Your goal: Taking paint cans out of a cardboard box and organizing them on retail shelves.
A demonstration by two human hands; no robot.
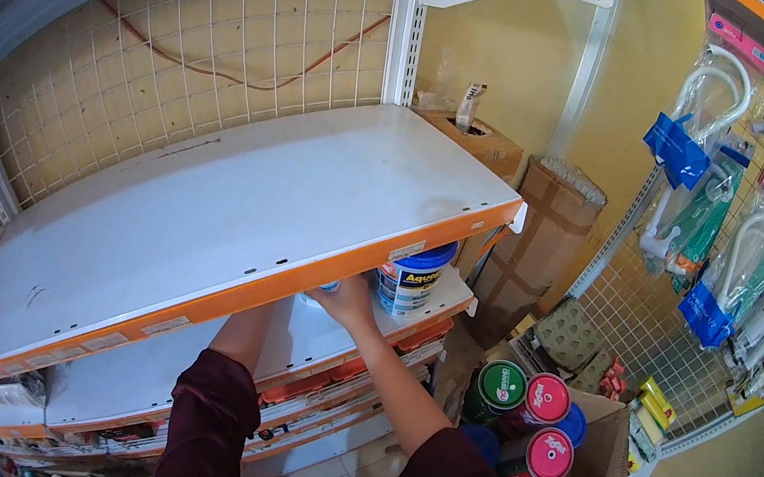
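My right hand (347, 302) reaches in under the top white shelf board (225, 182), its fingers on a white and light-blue container (311, 298). Most of that container is hidden by the hand and the orange shelf edge. Right beside the hand, a plastic pail with a blue lid (410, 285) stands on the lower shelf (284, 347), its top partly behind the orange edge. My left forearm goes in beneath the same board, to the left of the container; the left hand itself is out of view.
An open cardboard box (591, 463) on the right holds several tubs with green, pink and blue lids. Tall taped cartons (542, 235) stand at the shelf's far end. Packaged faucets (715, 105) hang from a wire grid. An orange price-rail edge (228, 296) overhangs my forearms.
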